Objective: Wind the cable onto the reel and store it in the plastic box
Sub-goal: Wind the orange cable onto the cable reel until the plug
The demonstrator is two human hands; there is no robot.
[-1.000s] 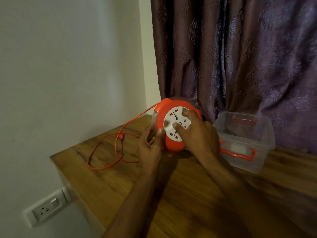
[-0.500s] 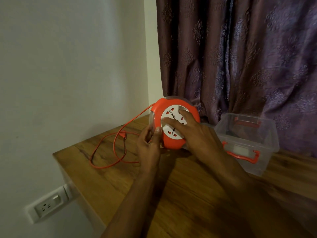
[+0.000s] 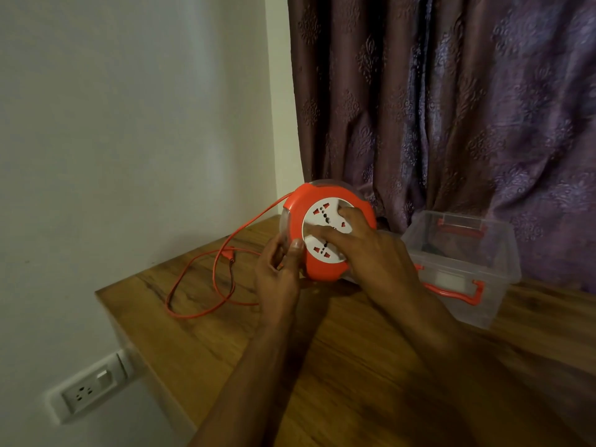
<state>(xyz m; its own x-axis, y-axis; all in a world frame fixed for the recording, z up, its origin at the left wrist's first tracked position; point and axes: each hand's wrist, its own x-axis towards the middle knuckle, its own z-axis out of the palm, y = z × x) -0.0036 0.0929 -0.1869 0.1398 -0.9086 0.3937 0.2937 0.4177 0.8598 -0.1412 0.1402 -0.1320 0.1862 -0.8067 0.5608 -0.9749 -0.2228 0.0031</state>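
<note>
An orange cable reel (image 3: 314,196) with a white socket face stands on edge on the wooden table (image 3: 371,366). My left hand (image 3: 279,272) grips its left rim, thumb on the orange front. My right hand (image 3: 371,253) lies over the socket face, fingers spread and pressing on the white disc. The orange cable (image 3: 200,282) runs from the reel's upper left down to loose loops on the table at the left. The clear plastic box (image 3: 483,269) with orange handles stands open to the right of the reel.
A wall stands close on the left, with a white wall socket (image 3: 88,390) below the table edge. A purple patterned curtain (image 3: 451,108) hangs behind the reel and box. The table's left edge runs diagonally near the cable loops.
My right hand's fingers have swept leftward and round over the white socket face. The loose cable loops on the table have shifted slightly. My left hand keeps its hold.
</note>
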